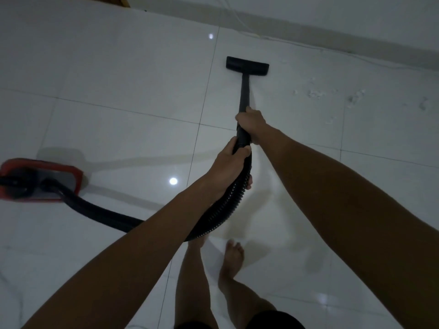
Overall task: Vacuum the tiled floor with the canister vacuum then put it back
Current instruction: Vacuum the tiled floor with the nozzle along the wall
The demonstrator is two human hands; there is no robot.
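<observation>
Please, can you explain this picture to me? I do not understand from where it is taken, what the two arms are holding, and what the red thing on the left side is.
The camera sits on a person's head and looks down, so you see their own arms, legs and bare feet. Both hands hold a black vacuum wand: the right hand grips it further forward, the left hand grips where the ribbed hose joins. The flat floor nozzle rests on the white tiled floor. The red thing is the canister vacuum, the motor body; the hose runs to it. To the right lie small white crumbs, not yet cleaned.
</observation>
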